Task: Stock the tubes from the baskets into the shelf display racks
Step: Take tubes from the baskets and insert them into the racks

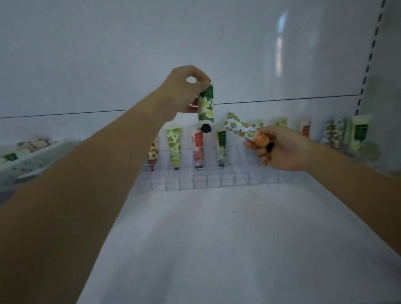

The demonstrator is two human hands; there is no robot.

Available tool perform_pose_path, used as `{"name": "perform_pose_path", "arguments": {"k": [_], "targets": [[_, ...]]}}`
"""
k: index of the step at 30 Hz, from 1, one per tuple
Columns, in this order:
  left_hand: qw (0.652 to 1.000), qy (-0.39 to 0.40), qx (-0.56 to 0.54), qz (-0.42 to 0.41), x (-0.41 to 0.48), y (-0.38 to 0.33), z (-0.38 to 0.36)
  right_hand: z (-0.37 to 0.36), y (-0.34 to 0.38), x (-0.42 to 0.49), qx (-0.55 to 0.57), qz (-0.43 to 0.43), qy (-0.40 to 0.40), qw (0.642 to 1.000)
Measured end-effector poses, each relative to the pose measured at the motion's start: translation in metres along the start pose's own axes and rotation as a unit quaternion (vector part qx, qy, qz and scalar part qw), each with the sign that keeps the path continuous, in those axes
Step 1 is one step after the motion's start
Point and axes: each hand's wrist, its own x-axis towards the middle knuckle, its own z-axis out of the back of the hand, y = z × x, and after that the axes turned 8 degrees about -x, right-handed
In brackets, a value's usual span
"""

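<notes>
My left hand (184, 92) pinches the crimped top of a green and white flowered tube (205, 108), which hangs cap down above the clear display rack (221, 178). My right hand (282, 150) grips an orange-patterned tube (241, 127) near its orange cap, tilted up to the left. Several tubes stand cap down in the rack's back row, among them a light green one (174, 145), a red one (198, 149) and a dark green one (222, 147).
A white basket (12, 167) with several tubes sits on the shelf at the left. More tubes (347, 132) stand at the rack's right end. The white shelf surface (216, 248) stretches toward me. A slotted upright (374, 34) runs up the right side.
</notes>
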Motion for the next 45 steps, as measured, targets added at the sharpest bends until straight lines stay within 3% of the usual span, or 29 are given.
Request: {"name": "perform_pose_path", "arguments": {"k": [10,14,16,20,27,32,38,42,43,45], "targets": [[0.989,0.010,-0.119,0.084,-0.002,0.027,-0.169,0.130,0.013,-0.027,0.149,0.105,-0.066,0.981],[0.982,0.021,-0.139,0.126,-0.009,0.043,-0.216,0.158,0.016,-0.025,0.081,0.124,-0.136,0.980],[0.982,0.019,-0.131,0.132,-0.011,0.051,-0.228,0.160,0.016,-0.022,-0.007,0.164,-0.202,0.966],[0.984,-0.019,-0.121,0.127,-0.017,0.064,-0.237,0.158,0.017,-0.012,-0.128,0.218,-0.252,0.934],[0.981,-0.021,-0.158,0.106,-0.018,0.075,-0.233,0.170,-0.004,0.006,-0.288,0.272,-0.308,0.865],[0.981,-0.020,-0.163,0.106,-0.014,0.077,-0.233,0.183,-0.015,0.011,-0.427,0.261,-0.355,0.790],[0.984,-0.028,-0.138,0.107,-0.013,0.077,-0.225,0.185,-0.025,0.010,-0.562,0.183,-0.301,0.748],[0.977,-0.046,-0.170,0.123,-0.017,0.076,-0.217,0.172,-0.019,-0.004,-0.614,0.243,-0.374,0.651],[0.974,-0.049,-0.181,0.125,-0.018,0.075,-0.216,0.167,-0.016,-0.009,-0.596,0.274,-0.367,0.660],[0.969,-0.055,-0.202,0.128,-0.019,0.075,-0.215,0.155,-0.014,-0.017,-0.520,0.292,-0.278,0.753]]}}
